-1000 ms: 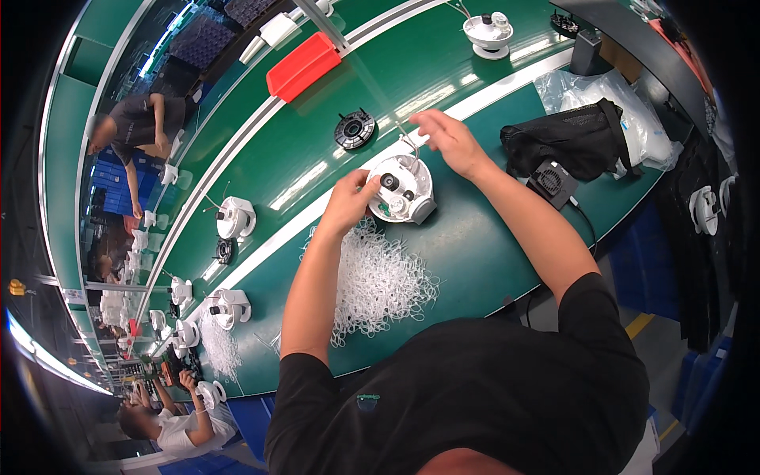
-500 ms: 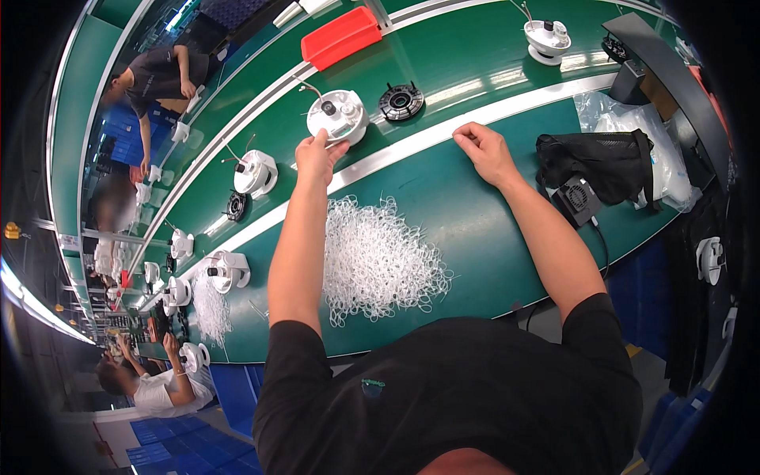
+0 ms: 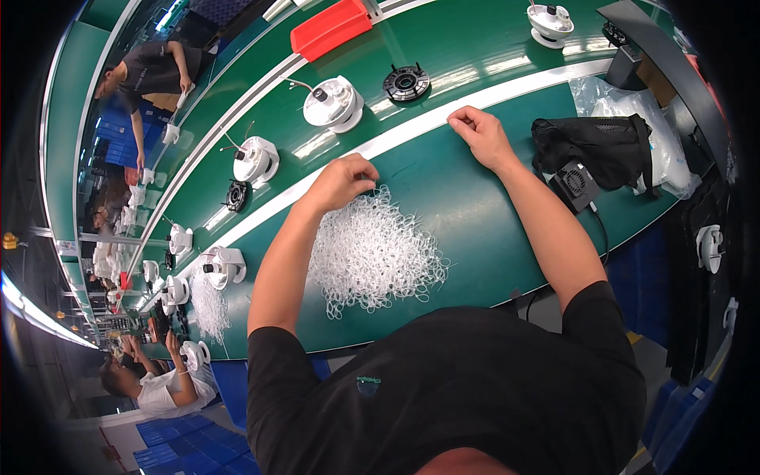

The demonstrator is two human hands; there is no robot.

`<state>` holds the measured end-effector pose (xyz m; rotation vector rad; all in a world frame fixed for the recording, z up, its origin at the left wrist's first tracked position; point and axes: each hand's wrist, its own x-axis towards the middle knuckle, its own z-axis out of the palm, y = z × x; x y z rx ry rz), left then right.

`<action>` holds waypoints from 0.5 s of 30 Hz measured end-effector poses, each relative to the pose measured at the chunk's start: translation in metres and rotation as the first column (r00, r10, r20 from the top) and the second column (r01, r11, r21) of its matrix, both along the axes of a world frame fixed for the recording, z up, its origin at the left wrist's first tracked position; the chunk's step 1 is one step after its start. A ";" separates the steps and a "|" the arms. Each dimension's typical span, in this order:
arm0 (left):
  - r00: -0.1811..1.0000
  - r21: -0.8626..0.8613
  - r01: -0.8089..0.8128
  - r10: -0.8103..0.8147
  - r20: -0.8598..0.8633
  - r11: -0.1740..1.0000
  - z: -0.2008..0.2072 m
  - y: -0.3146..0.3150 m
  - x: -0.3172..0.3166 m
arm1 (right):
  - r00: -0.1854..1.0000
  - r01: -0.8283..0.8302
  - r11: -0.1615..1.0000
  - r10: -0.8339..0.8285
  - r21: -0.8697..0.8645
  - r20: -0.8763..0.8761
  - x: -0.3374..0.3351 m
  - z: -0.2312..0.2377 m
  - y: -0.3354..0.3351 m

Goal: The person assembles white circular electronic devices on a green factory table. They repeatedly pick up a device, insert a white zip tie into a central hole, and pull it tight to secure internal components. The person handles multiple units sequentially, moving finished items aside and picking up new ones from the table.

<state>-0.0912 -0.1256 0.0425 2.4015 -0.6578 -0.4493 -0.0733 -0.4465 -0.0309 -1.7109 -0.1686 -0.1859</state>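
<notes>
My left hand (image 3: 344, 182) is at the far edge of a heap of small white looped plastic strips (image 3: 376, 257), its fingers curled together. Whether a strip is between the fingertips is hidden. My right hand (image 3: 481, 138) hovers over the bench beside the pale strip, thumb and fingers pinched; anything in the pinch is too small to make out. Beyond my left hand stands a round white plastic housing (image 3: 332, 107) with wires sticking up from it. A round black part with prongs (image 3: 406, 82) lies to its right.
A red bin (image 3: 331, 30) sits at the back. More white housings (image 3: 256, 161) stand to the left, and another housing (image 3: 549, 26) at the far right. A black bag (image 3: 590, 142), a small fan (image 3: 576, 184) and clear plastic bags (image 3: 673, 154) lie right. Co-workers (image 3: 162, 388) are at left.
My left hand has let go of the white housing and come nearer, down to the heap of strips. The housings and black part have shifted slightly in view. My right hand stays pinched in nearly the same place.
</notes>
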 end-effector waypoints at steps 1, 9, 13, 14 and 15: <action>0.997 0.051 0.069 -0.071 0.038 0.996 -0.003 0.000 -0.002 | 1.000 -0.001 1.000 0.001 -0.003 -0.003 -0.001 -0.003 0.000; 0.954 0.303 0.142 -0.211 0.211 0.942 -0.008 -0.003 -0.004 | 1.000 0.006 0.999 -0.008 -0.048 -0.027 -0.004 0.007 0.000; 0.957 0.333 0.071 -0.159 0.243 0.940 -0.004 -0.001 -0.010 | 1.000 0.010 1.000 -0.010 -0.017 -0.020 -0.002 0.003 -0.001; 0.948 0.284 0.077 -0.159 0.275 0.956 -0.004 0.000 -0.013 | 1.000 0.010 1.000 -0.011 -0.020 -0.017 -0.002 0.004 -0.002; 0.939 0.235 0.085 -0.157 0.307 0.968 -0.005 0.003 -0.015 | 1.000 0.011 1.000 -0.011 -0.023 -0.015 -0.002 0.004 -0.002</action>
